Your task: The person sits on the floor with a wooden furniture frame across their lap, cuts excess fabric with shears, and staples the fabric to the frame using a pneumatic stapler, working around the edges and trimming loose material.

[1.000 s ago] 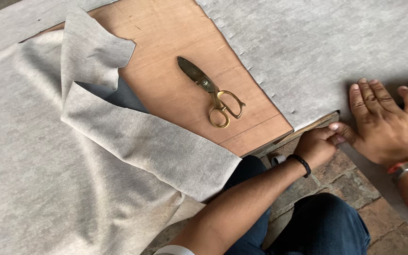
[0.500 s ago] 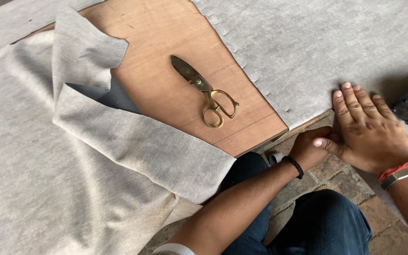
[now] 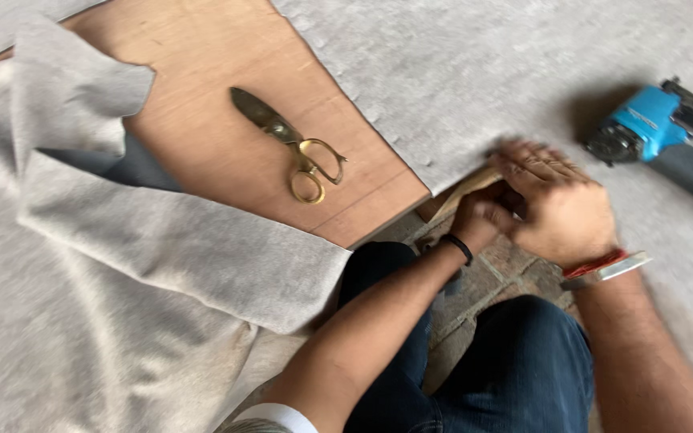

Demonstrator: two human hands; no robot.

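My right hand [image 3: 559, 204] lies palm down on the edge of the grey fabric [image 3: 483, 72], fingers spread and a little blurred, right at the corner of the wooden board [image 3: 202, 88]. It presses on the cloth and grips nothing. My left hand [image 3: 479, 220] is tucked just beside it, partly under the right one, curled shut at the same corner of the board; I cannot tell for sure what it pinches there, though it sits against the fabric edge and the pale rim of the board. A black band circles my left wrist, and a red and silver bangle sits on my right wrist.

On the bare middle of the board lie the brass-handled scissors [image 3: 290, 144], closed, blades pointing away from me, well apart from both hands. To the right of the board's corner, on the grey fabric, rests a blue power tool [image 3: 655, 128], near my right hand but not touching it. Left of the board a second sheet of grey fabric [image 3: 122, 305] is folded over, its flap lying across the board's near edge. My knees in dark jeans [image 3: 515, 369] are below the board, over a brick floor [image 3: 507, 273].
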